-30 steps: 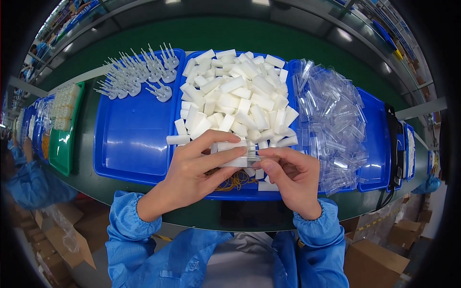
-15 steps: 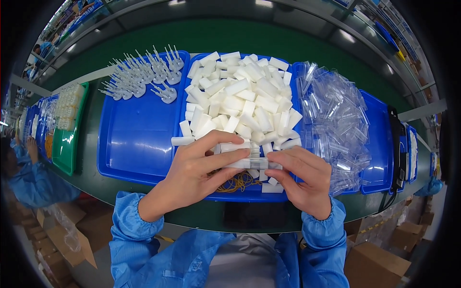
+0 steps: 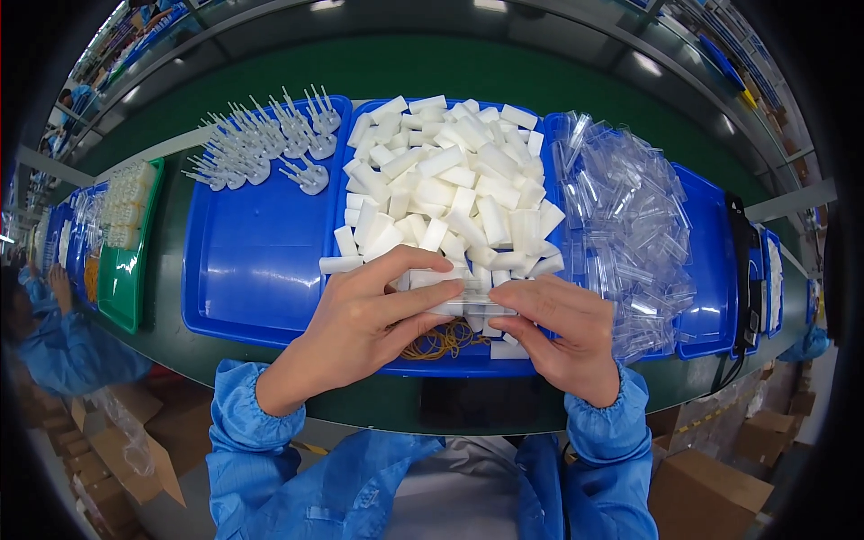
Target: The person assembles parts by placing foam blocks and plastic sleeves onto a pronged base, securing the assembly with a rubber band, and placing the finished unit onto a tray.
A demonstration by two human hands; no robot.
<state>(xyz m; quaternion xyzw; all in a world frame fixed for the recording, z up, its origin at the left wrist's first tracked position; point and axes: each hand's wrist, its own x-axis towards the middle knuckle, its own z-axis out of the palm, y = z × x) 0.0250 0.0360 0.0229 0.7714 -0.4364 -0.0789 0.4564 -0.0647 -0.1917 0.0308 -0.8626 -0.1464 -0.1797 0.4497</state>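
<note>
Above the near edge of the middle tray, both my hands grip a clear plastic sleeve (image 3: 476, 303) lying sideways between them. My left hand (image 3: 355, 310) closes around its left end, thumb below and fingers above. A white block (image 3: 423, 278) shows at those fingers; whether it is held too, I cannot tell. My right hand (image 3: 569, 328) pinches the right end between thumb and fingers. White foam-like blocks (image 3: 450, 171) pile up just beyond the hands. Yellowish rubber bands (image 3: 441, 342) lie beneath them, partly covered.
To the left, a blue tray (image 3: 256, 270) bears white pronged parts (image 3: 306, 175) at its far end. Clear plastic sleeves (image 3: 621, 225) heap up on the right, beside another blue tray (image 3: 706, 310). A green tray (image 3: 121, 288) and a co-worker's blue sleeve (image 3: 90, 351) are farther left.
My right hand has shifted slightly left, bringing its fingertips closer to my left hand's. The white end that showed at the right fingertips is now out of sight.
</note>
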